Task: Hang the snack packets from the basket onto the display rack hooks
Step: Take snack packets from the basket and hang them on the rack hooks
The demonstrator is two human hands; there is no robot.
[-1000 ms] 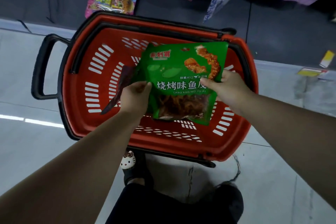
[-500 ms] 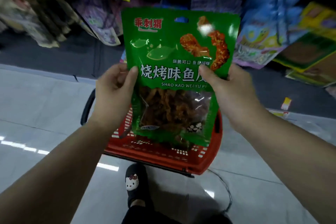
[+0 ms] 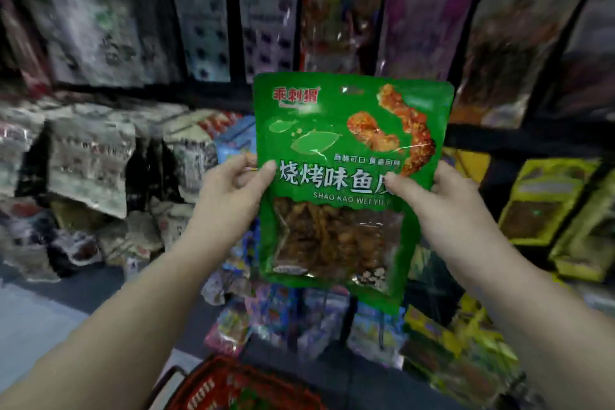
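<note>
Blurred display rack (image 3: pixel 206 30), 1 green packet (image 3: pixel 339 143) pinched by left hand (image 3: pixel 229 190), right hand (image 3: pixel 432 200)

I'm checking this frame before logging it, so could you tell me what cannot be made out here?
- Rack hooks: head view, lost in blur and behind the hanging packets.
- Green packet hang hole: too small and smeared.
- Red basket: cut off by the bottom edge, contents unclear.
- Fingers behind the packet: hidden on left hand and right hand.

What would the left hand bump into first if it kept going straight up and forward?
Probably the hanging packets on the rack. The left hand, gripping the green packet, points up toward them; depth is hard to judge in this blur.
</note>
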